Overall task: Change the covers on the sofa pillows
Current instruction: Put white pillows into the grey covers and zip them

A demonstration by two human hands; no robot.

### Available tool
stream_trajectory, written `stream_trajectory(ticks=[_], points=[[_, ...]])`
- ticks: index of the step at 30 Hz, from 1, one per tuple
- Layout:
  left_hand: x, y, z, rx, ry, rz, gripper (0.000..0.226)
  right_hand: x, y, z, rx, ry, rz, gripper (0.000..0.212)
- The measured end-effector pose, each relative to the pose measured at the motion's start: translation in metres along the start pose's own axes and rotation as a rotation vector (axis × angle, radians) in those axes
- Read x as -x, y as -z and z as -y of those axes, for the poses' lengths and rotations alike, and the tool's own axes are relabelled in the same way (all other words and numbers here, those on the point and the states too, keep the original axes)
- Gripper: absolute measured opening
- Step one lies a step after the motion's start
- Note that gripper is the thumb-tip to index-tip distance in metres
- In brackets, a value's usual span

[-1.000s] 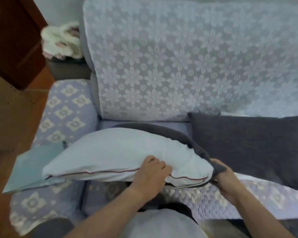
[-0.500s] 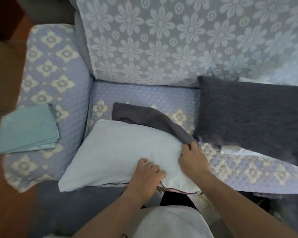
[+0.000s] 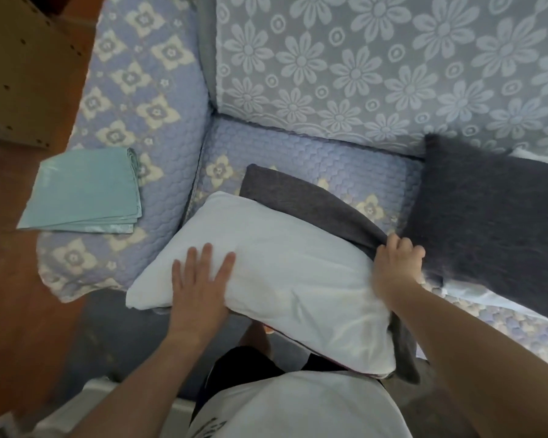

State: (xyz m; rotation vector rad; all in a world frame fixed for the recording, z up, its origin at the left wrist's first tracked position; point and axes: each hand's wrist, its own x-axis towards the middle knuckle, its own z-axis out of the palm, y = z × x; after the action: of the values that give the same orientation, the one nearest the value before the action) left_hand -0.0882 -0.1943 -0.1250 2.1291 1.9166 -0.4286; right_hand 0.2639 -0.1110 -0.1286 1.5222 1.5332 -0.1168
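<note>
Lying across the front edge of the sofa seat (image 3: 298, 153), the white pillow insert (image 3: 276, 273) is bare over most of its surface, with faint creases near its lower right corner. Its near end overhangs the seat toward the person's lap.

The left hand (image 3: 200, 286) rests flat on the left part of the insert, fingers straight and spread; this grip is released and holds nothing. The dark grey cover (image 3: 301, 200) lies partly beneath and behind the insert, its far end flat on the seat and its near end trailing down along the insert's right edge. The right hand (image 3: 396, 263) has its fingers curled round a bunched fold of this cover at the insert's right side; this grip is grasping the dark grey cover.

A folded stack of light teal covers (image 3: 83, 191) sits on the left armrest (image 3: 146, 90), well apart from the insert. To the right, a second pillow (image 3: 494, 222) in a dark grey cover lies on the seat, just beside the right hand, with pale fabric showing under its lower edge.

The armrest and seat carry a quilted lilac covering with cream flower motifs. The backrest (image 3: 377, 64) is draped in a pale floral lace throw. A reddish-brown wooden floor (image 3: 10, 311) and part of a tan panel (image 3: 19, 64) appear at far left.
</note>
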Motion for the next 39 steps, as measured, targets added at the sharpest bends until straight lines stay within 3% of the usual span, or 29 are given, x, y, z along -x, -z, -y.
stream_trajectory(ticks=[5, 11, 14, 16, 19, 22, 25, 28, 31, 34, 39], points=[[-0.014, 0.016, -0.013, 0.025, -0.204, -0.003, 0.099, 0.002, 0.004, 0.0, -0.106, 0.013, -0.175, 0.035], [-0.027, 0.026, -0.016, 0.048, -0.195, 0.042, 0.093, 0.028, 0.037, 0.0, -1.129, -0.255, -0.289, 0.014], [-0.028, 0.03, -0.018, 0.059, -0.23, 0.041, 0.087, 0.055, 0.049, -0.005, -1.569, -0.205, -0.137, 0.023], [-0.029, 0.032, -0.02, 0.062, -0.278, 0.03, 0.076, 0.058, 0.043, -0.004, -1.626, -0.199, -0.002, 0.032], [-0.028, 0.032, -0.025, 0.04, -0.378, 0.009, 0.052, 0.041, 0.032, -0.013, -1.704, -0.346, 0.134, 0.034], [-0.027, 0.031, -0.027, 0.02, -0.41, 0.011, 0.044, 0.031, 0.016, -0.019, -1.686, -0.424, 0.191, 0.014], [-0.031, 0.036, -0.024, 0.012, -0.42, -0.004, 0.042, 0.033, 0.009, -0.009, -1.511, -0.305, 0.032, 0.005], [-0.035, 0.043, -0.025, -0.021, -0.441, 0.028, 0.043, 0.038, 0.012, -0.007, -1.194, -0.037, -0.012, 0.027], [-0.04, 0.047, -0.026, -0.036, -0.443, 0.08, 0.046, 0.032, 0.011, -0.021, -0.632, -0.02, -0.074, 0.053], [-0.048, 0.051, -0.025, -0.035, -0.473, 0.078, 0.048, 0.022, 0.012, -0.036, -0.254, -0.006, -0.088, 0.081], [-0.06, 0.058, -0.025, -0.004, -0.6, 0.037, 0.059, -0.028, 0.028, -0.038, 0.008, 0.188, -0.39, 0.073]])
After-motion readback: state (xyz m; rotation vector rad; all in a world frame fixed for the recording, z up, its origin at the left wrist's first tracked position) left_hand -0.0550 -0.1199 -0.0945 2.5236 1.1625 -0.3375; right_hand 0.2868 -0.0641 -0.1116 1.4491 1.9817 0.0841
